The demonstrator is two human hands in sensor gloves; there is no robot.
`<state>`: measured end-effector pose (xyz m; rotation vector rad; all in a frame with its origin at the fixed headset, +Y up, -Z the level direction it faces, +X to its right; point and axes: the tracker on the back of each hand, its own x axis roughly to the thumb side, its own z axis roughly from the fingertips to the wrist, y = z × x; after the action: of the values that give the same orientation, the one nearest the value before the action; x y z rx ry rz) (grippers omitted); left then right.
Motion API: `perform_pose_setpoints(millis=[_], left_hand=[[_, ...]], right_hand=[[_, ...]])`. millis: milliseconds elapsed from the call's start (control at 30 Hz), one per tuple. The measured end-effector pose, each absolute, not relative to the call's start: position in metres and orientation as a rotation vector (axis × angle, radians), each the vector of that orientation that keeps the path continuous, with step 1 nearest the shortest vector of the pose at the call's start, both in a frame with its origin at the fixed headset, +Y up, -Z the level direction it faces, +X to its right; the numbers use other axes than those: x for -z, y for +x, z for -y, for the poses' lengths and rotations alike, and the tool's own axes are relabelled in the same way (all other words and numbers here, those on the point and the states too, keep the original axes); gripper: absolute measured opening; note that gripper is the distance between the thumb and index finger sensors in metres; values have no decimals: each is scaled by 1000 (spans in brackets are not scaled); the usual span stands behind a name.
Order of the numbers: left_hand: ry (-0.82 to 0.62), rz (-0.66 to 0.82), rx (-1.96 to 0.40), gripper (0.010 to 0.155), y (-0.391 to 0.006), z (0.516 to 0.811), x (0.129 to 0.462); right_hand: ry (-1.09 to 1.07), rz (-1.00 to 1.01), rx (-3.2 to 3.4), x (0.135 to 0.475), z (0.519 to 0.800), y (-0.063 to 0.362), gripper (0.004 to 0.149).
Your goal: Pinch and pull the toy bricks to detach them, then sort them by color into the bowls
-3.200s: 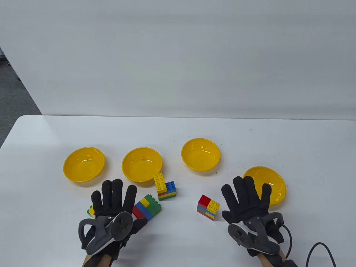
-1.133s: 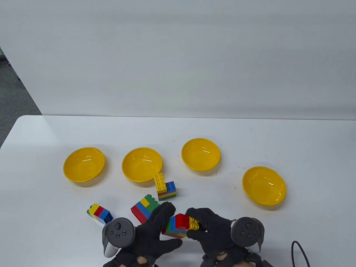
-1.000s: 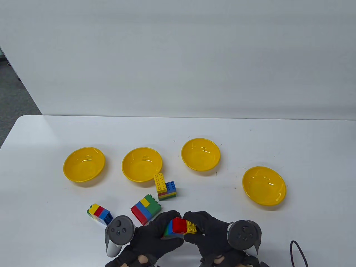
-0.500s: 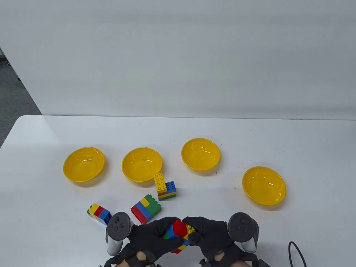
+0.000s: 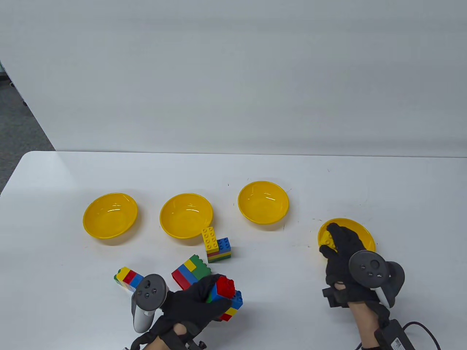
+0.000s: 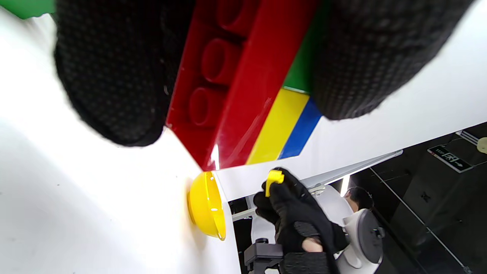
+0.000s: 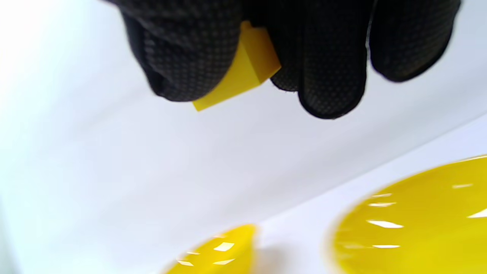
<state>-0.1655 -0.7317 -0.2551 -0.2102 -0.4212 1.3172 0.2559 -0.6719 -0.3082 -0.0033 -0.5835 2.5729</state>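
Note:
My left hand [image 5: 199,302] grips a small brick stack [image 5: 227,293] with a red brick on top and green, blue and yellow layers below, low at the table's front centre; the left wrist view shows the stack [image 6: 243,91] clamped between thumb and fingers. My right hand [image 5: 337,244] pinches a detached yellow brick [image 5: 328,241] over the rightmost yellow bowl [image 5: 363,233]. In the right wrist view the yellow brick [image 7: 249,70] sits between thumb and fingertips above the bowl [image 7: 418,228]. The left wrist view also catches that brick [image 6: 274,179] in the right hand [image 6: 289,205].
Three more yellow bowls stand in a row: left [image 5: 110,216], middle [image 5: 186,216] and centre-right [image 5: 263,201]. Three other brick stacks lie near the front: a yellow-blue one [image 5: 216,245], a green-blue-red one [image 5: 189,271] and a small one [image 5: 127,279]. A cable [image 5: 419,328] trails at the bottom right.
The hands have parted. My right hand pulled the yellow brick off the stack and carried it right to the rightmost bowl. My left hand stays with the rest of the stack.

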Motion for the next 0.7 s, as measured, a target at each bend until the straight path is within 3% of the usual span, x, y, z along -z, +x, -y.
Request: perform_pose_setpoints(millis=[300, 567, 700], left_hand=[[-272, 372, -1219, 68, -165, 734, 253], [-270, 411, -1262, 70, -164, 732, 253], [-231, 417, -1230, 70, -165, 730, 255]], right_hand=[[-116, 348, -2913, 333, 718, 279, 62], [-144, 483, -2791, 327, 707, 286, 63], [-40, 580, -2692, 317, 690, 276, 60]])
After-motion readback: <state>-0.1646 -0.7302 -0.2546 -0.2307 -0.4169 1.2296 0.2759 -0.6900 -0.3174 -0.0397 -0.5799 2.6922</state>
